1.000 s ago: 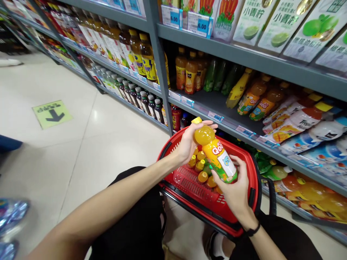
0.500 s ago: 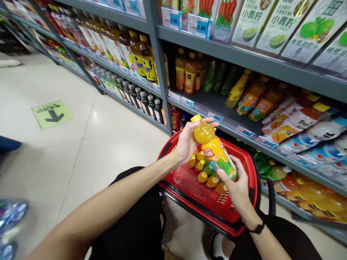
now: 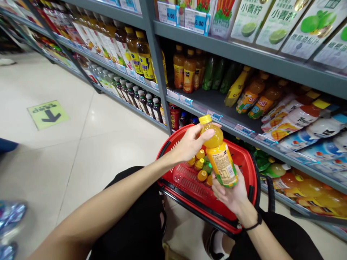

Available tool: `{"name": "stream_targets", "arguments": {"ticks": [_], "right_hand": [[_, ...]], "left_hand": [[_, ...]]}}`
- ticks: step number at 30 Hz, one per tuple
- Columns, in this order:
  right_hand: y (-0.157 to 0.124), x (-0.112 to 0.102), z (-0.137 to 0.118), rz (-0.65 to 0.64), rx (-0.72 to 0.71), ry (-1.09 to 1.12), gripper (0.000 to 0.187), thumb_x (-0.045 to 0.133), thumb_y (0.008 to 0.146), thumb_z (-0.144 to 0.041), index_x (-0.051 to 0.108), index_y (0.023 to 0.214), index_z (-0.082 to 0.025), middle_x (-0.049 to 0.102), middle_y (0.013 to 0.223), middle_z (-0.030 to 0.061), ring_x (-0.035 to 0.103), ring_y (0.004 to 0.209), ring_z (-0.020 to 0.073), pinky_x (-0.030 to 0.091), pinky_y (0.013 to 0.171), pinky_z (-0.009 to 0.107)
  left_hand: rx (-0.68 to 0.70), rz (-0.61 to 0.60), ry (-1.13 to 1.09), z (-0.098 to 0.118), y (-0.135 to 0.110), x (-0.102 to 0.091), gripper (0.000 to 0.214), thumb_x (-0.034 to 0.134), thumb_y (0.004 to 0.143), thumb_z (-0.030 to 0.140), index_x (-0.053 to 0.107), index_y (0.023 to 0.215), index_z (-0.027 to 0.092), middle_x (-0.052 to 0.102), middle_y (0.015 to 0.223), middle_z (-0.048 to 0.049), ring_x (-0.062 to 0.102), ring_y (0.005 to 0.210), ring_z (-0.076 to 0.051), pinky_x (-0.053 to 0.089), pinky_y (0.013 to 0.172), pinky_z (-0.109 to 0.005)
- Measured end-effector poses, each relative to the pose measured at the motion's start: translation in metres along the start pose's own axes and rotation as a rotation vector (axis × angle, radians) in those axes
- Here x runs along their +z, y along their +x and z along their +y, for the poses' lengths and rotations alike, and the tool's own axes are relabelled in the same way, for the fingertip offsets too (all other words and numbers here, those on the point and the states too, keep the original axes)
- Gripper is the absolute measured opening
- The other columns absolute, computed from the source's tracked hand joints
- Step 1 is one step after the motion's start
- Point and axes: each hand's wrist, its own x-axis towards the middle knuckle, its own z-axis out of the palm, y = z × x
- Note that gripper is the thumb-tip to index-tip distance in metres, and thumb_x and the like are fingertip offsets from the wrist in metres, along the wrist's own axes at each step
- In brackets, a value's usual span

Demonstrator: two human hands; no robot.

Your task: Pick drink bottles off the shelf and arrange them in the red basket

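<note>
A juice bottle (image 3: 221, 159) with a yellow cap and orange juice is held tilted over a red shopping basket (image 3: 187, 196). The back label, with small print and a barcode, faces me. My left hand (image 3: 193, 141) grips the neck and upper part, thumb across the front. Around the lower part and base curls my right hand (image 3: 234, 191), fingers partly hidden behind the bottle. Below, inside the basket, stand several small bottles (image 3: 200, 164) with yellow and orange caps, and one green-capped bottle; the held bottle covers some of them.
A grey drink shelf (image 3: 244, 48) runs along the right and back. On it stand orange Qoo bottles (image 3: 248, 95), mango drink bottles (image 3: 298, 122) and juice cartons (image 3: 276, 23). Dark bottles (image 3: 142, 103) line the lower left shelf. A yellow-green arrow sticker (image 3: 48, 115) marks the floor.
The bottle has been turned, so the printed back label faces me instead of the cartoon front. My left thumb now lies across its neck, and my right hand has shifted under its base.
</note>
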Motion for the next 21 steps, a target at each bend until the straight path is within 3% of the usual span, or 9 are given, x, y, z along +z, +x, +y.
{"name": "stream_targets", "arguments": {"ticks": [2,5,7,9,12,14,17,21], "right_hand": [[0.005,-0.003,0.001,0.108,-0.016,-0.217,0.076,0.031,0.087,-0.079,0.071,0.077,-0.016,0.054,0.050,0.0038,0.045,0.039,0.0155,0.035,0.038,0.026],[0.014,-0.008,-0.002,0.377,-0.263,-0.722,0.059,0.034,0.093,-0.065,0.070,0.080,-0.019,0.068,0.071,0.0105,0.062,0.067,0.0252,0.051,0.064,0.037],[0.018,-0.014,-0.008,0.561,-0.533,-1.049,0.039,0.048,0.092,-0.053,0.069,0.084,-0.021,0.071,0.088,0.0123,0.062,0.086,0.0293,0.049,0.080,0.041],[0.019,-0.020,-0.014,0.654,-0.752,-1.345,0.026,0.053,0.093,-0.042,0.067,0.087,-0.020,0.070,0.095,0.0134,0.061,0.095,0.0311,0.045,0.085,0.042],[0.017,-0.029,-0.020,0.654,-0.853,-1.610,0.022,0.048,0.097,-0.028,0.063,0.083,-0.020,0.068,0.085,0.0095,0.062,0.083,0.0266,0.044,0.077,0.038],[0.015,-0.032,-0.021,0.633,-0.833,-1.657,0.021,0.048,0.097,-0.023,0.060,0.080,-0.020,0.067,0.080,0.0069,0.062,0.078,0.0244,0.043,0.073,0.037],[0.011,-0.032,-0.021,0.610,-0.879,-1.726,0.020,0.048,0.097,-0.019,0.060,0.081,-0.020,0.066,0.082,0.0065,0.062,0.081,0.0246,0.042,0.072,0.037],[0.006,-0.029,-0.022,0.608,-0.897,-1.731,0.019,0.048,0.099,-0.017,0.061,0.084,-0.019,0.066,0.086,0.0065,0.062,0.086,0.0250,0.044,0.074,0.037]], "left_hand": [[0.002,0.022,0.135,-0.001,0.000,-0.007,0.053,0.062,0.094,0.062,0.072,0.114,0.014,0.076,0.115,-0.0136,0.072,0.099,-0.025,0.056,0.086,-0.036],[0.021,0.024,0.328,-0.001,-0.002,-0.015,0.048,0.066,0.093,0.060,0.075,0.106,0.015,0.077,0.104,-0.0100,0.070,0.091,-0.023,0.055,0.082,-0.034],[0.032,-0.019,0.506,-0.001,-0.004,-0.015,0.043,0.071,0.090,0.057,0.077,0.104,0.016,0.078,0.097,-0.0078,0.069,0.085,-0.022,0.053,0.079,-0.033],[-0.011,-0.087,0.755,-0.007,-0.005,-0.011,0.043,0.075,0.085,0.058,0.078,0.094,0.016,0.076,0.081,-0.0062,0.067,0.073,-0.021,0.052,0.073,-0.034],[-0.195,-0.208,1.172,-0.032,-0.006,-0.003,0.050,0.078,0.075,0.065,0.077,0.090,0.017,0.074,0.074,-0.0067,0.070,0.072,-0.026,0.052,0.073,-0.037],[-0.360,-0.336,1.334,-0.058,-0.006,0.000,0.057,0.080,0.071,0.066,0.077,0.102,0.018,0.078,0.090,-0.0091,0.074,0.085,-0.031,0.054,0.076,-0.037],[-0.531,-0.544,1.412,-0.100,-0.005,0.001,0.055,0.085,0.071,0.058,0.076,0.106,0.017,0.078,0.098,-0.0112,0.075,0.094,-0.031,0.054,0.077,-0.033],[-0.607,-0.666,1.443,-0.145,-0.011,0.007,0.041,0.087,0.076,0.047,0.075,0.094,0.012,0.077,0.094,-0.0110,0.075,0.091,-0.027,0.055,0.075,-0.031]]}}
